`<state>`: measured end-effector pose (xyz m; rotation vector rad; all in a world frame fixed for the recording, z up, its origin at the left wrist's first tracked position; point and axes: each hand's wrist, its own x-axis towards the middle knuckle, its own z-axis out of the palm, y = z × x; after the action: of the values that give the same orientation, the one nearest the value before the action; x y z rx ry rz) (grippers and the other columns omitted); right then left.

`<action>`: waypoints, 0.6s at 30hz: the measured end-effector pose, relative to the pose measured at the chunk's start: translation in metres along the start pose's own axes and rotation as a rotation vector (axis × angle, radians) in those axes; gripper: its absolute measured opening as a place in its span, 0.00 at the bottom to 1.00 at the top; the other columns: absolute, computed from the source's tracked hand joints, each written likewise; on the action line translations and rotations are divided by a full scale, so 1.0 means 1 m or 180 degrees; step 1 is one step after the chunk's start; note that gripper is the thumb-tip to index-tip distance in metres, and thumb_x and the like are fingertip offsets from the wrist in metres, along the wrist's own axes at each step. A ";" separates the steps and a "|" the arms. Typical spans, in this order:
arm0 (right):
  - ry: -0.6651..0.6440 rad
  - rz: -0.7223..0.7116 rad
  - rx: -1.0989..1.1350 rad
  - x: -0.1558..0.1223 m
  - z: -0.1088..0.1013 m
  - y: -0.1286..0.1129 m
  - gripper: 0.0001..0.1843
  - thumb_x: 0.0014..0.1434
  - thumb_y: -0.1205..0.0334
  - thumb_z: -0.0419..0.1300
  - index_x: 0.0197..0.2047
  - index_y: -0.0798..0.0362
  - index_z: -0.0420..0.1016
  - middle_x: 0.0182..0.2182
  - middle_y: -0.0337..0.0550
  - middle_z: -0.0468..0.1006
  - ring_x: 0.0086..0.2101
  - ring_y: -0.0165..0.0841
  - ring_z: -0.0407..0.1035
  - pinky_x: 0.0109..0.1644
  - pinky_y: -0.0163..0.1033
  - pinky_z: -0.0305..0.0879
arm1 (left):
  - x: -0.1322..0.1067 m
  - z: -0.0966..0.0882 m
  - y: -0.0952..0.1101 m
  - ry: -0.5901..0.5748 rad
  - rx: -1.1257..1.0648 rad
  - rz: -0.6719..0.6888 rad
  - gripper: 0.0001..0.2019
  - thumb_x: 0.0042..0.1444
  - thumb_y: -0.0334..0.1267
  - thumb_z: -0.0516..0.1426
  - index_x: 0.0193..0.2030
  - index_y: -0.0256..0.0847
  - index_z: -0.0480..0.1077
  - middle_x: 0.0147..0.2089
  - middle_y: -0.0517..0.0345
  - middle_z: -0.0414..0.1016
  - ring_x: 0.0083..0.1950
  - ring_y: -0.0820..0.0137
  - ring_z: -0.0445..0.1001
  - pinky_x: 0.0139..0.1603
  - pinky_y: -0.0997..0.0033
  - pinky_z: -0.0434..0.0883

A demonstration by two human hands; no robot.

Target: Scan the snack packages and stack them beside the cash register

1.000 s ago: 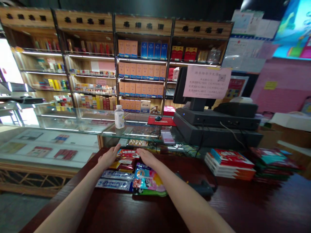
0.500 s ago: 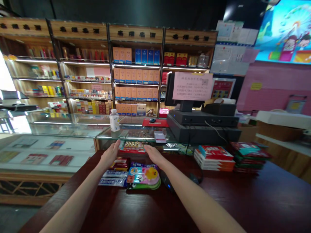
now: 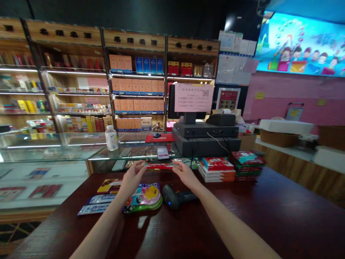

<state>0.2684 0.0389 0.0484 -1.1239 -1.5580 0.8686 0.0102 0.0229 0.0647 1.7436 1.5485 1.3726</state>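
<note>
Above the dark wooden counter [image 3: 178,233], my left hand [image 3: 133,178] reaches forward with its fingers loosely bent and nothing seen in it. My right hand [image 3: 185,174] faces it across a gap, also empty, fingers curved. Under my left arm lie colourful snack packets [image 3: 147,196], one with a yellow duck, beside blue-and-silver packets [image 3: 95,207] and a yellow-brown packet [image 3: 107,185]. A black barcode scanner [image 3: 172,199] rests below my right hand. Beyond the hands, red packaging [image 3: 159,166] shows at the foot of the glass case.
A white bottle [image 3: 111,138] stands on the glass showcase [image 3: 129,153] ahead. Right of it is a black cash register [image 3: 205,144]. Red-and-white boxes [image 3: 217,169] and a stack of dark red packets [image 3: 247,163] sit on the counter's right side.
The view has turned right, so the shelves and counter items sit further left. My hands have shifted right relative to the packets, and their fingers are more bent. The scanner is now more visible.
</note>
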 end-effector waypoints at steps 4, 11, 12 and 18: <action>0.0340 -0.0252 -0.0078 -0.005 -0.023 0.030 0.20 0.56 0.60 0.62 0.53 0.50 0.77 0.49 0.47 0.83 0.51 0.41 0.76 0.61 0.50 0.67 | -0.004 0.032 -0.001 -0.0067 -0.0169 0.0347 0.24 0.51 0.49 0.58 0.54 0.43 0.74 0.53 0.52 0.82 0.55 0.59 0.79 0.60 0.57 0.70; 0.0806 -0.0415 -0.0592 -0.023 -0.045 0.056 0.16 0.55 0.60 0.62 0.47 0.47 0.81 0.45 0.44 0.83 0.47 0.43 0.76 0.53 0.50 0.69 | -0.013 0.068 0.005 0.0171 0.0223 0.0527 0.18 0.57 0.48 0.56 0.51 0.47 0.78 0.46 0.55 0.83 0.48 0.61 0.80 0.53 0.59 0.73; 0.0889 -0.0459 -0.0629 -0.025 -0.047 0.057 0.16 0.55 0.59 0.62 0.47 0.47 0.81 0.45 0.45 0.83 0.46 0.44 0.75 0.53 0.50 0.69 | -0.014 0.072 0.006 0.0170 0.0211 0.0576 0.18 0.58 0.48 0.55 0.51 0.47 0.78 0.47 0.55 0.83 0.48 0.62 0.79 0.53 0.59 0.73; 0.1166 -0.0718 -0.0693 -0.033 -0.062 0.054 0.12 0.61 0.56 0.60 0.45 0.48 0.81 0.43 0.44 0.82 0.46 0.43 0.74 0.54 0.48 0.67 | -0.021 0.089 0.000 0.0055 0.0235 0.0908 0.20 0.63 0.45 0.53 0.60 0.51 0.72 0.60 0.55 0.77 0.63 0.62 0.72 0.68 0.51 0.63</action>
<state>0.3439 0.0248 0.0042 -1.1575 -1.4565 0.3249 0.0893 0.0286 0.0192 2.0667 1.4160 1.4810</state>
